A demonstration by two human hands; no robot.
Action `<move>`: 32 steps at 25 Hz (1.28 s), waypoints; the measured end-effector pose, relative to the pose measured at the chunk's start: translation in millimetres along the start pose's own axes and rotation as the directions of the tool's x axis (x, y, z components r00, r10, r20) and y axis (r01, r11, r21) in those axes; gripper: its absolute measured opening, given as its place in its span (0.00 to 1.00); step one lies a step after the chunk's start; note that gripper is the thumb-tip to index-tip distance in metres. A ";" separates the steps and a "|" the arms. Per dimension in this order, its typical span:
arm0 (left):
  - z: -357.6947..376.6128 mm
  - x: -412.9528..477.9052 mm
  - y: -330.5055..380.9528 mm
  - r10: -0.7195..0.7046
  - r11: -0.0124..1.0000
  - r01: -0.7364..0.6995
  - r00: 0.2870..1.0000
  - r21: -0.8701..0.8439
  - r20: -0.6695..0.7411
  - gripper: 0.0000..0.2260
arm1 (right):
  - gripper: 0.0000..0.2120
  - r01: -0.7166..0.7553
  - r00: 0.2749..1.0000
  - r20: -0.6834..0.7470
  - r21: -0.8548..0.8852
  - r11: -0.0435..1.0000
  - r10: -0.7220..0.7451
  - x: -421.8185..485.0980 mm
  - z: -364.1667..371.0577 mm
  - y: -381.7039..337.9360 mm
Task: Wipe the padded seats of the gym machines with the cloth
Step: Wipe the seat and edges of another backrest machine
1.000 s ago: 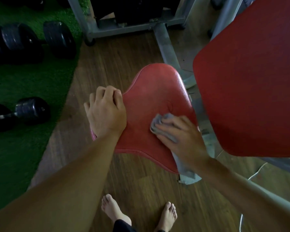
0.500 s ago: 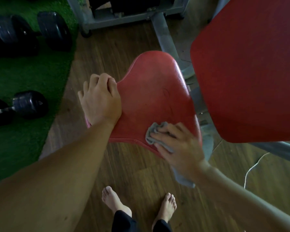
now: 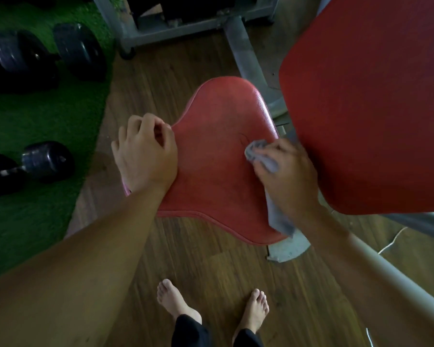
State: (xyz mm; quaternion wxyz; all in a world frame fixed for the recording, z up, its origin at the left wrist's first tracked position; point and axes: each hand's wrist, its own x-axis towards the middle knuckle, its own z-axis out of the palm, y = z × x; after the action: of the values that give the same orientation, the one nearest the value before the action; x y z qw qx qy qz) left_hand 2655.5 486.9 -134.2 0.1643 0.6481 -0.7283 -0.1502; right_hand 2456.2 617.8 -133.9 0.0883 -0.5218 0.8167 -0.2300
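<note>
A red padded seat (image 3: 216,156) fills the middle of the view. My left hand (image 3: 144,159) grips its left edge, fingers curled over the side. My right hand (image 3: 286,174) holds a grey cloth (image 3: 261,156) and presses it on the seat's right part, close to the big red back pad (image 3: 371,103). A tail of the cloth hangs off the seat's near right corner under my wrist.
Black dumbbells (image 3: 43,161) lie on green turf (image 3: 35,121) at the left. The grey machine frame (image 3: 243,53) runs behind the seat, and a grey bar (image 3: 398,279) crosses at the lower right. My bare feet (image 3: 176,304) stand on the wooden floor below.
My right hand has slid the cloth from the seat's near edge up and to the right, toward the back pad. My left hand stays on the left edge.
</note>
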 end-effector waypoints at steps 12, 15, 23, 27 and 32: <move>1.9 -0.8 1.7 -0.001 1.000 0.001 1.000 0.002 -0.008 0.09 | 0.13 -0.067 0.997 -0.046 0.003 0.998 0.067 25.9 24.3 -15.5; 2.5 -0.6 2.9 -0.001 1.000 0.001 1.000 0.002 -0.003 0.09 | 0.14 0.259 0.965 0.045 0.009 0.966 -0.259 -13.2 20.5 -11.7; 1.6 -0.4 1.9 0.032 0.999 -0.033 0.999 -0.033 -0.019 0.08 | 0.19 0.110 0.994 0.014 -0.048 0.993 -0.110 11.8 28.2 -12.2; -2.5 -3.8 1.7 0.091 0.995 -0.091 0.996 -0.037 -0.015 0.10 | 0.22 0.062 0.995 0.094 -0.169 0.984 -0.047 -55.2 8.4 4.2; -7.9 -18.6 -0.4 0.410 0.904 -0.423 0.898 0.056 0.161 0.13 | 0.27 -0.378 0.911 0.168 -0.022 0.926 0.376 -87.1 -13.5 8.3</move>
State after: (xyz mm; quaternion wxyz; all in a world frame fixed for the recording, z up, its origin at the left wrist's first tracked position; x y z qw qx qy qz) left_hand 2661.2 505.2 -128.1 0.1100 0.4711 -0.8661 -0.1256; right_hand 2482.6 702.3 -134.2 0.2027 -0.3716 0.8903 -0.1680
